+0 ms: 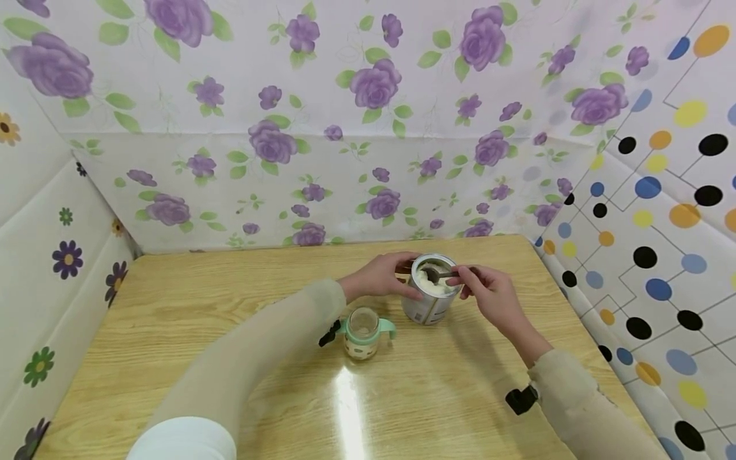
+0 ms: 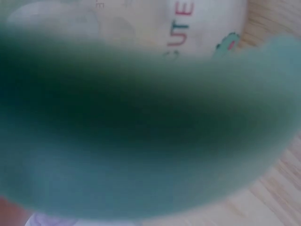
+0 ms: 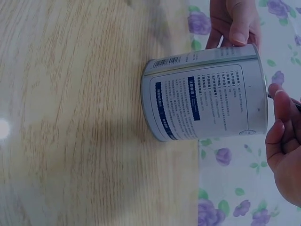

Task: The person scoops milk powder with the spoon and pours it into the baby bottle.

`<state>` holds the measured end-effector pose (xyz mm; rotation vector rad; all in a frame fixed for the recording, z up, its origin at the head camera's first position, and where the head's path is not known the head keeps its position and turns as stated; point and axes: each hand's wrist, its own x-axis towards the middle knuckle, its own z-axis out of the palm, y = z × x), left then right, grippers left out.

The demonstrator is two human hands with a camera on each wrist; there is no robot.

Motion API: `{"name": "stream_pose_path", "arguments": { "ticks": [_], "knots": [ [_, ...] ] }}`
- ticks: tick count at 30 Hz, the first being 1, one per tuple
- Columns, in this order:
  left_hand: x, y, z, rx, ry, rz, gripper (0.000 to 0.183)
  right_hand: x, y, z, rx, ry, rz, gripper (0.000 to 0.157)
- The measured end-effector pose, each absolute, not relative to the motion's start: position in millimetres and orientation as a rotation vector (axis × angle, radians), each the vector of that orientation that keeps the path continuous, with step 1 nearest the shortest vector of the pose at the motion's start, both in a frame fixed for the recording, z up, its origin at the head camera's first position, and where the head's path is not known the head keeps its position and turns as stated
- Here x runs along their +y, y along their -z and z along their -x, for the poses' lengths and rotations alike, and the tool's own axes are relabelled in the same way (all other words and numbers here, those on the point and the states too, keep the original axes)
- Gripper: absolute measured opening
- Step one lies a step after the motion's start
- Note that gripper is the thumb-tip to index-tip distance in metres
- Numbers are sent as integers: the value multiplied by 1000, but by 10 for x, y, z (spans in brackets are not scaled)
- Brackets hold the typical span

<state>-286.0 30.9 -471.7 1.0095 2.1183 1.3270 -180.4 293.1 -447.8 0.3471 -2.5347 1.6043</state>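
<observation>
A silvery-white can [image 1: 424,311] of pale powder [image 1: 435,285] stands with its top uncovered near the table's back edge. My left hand [image 1: 376,276] grips its left side, thumb on the near wall and fingers behind. Between the thumb and fingers of my right hand [image 1: 496,299] is the handle of a metal spoon [image 1: 445,275], its bowl down in the powder. The right wrist view shows the printed label of the can [image 3: 207,96]. Below my left wrist stands a baby bottle [image 1: 361,348] with green handles and no lid; one blurred handle [image 2: 155,183] fills the left wrist view.
The wooden table [image 1: 190,319] reaches back to a wall covering [image 1: 345,191] with purple flowers. A dotted sheet [image 1: 661,255] borders the right side and a flowered white sheet [image 1: 46,255] the left. Light reflects off the table's front.
</observation>
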Motion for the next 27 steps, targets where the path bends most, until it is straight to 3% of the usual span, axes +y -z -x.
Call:
{"name": "stream_pose_path", "arguments": {
  "ticks": [9,18,27],
  "knots": [
    [313,4748,2834,2124,-1366,-981,85,2880,4462,1814,-2607,-1703,-315,47],
    [318,4776,2844,2118,-1373,-990,86,2909,4530,1830,-2403,-2122,-162,58],
    [313,4764,2840,2121,-1367,-982,86,2977,4595,1786,-2135,-2431,-83,45]
  ]
}}
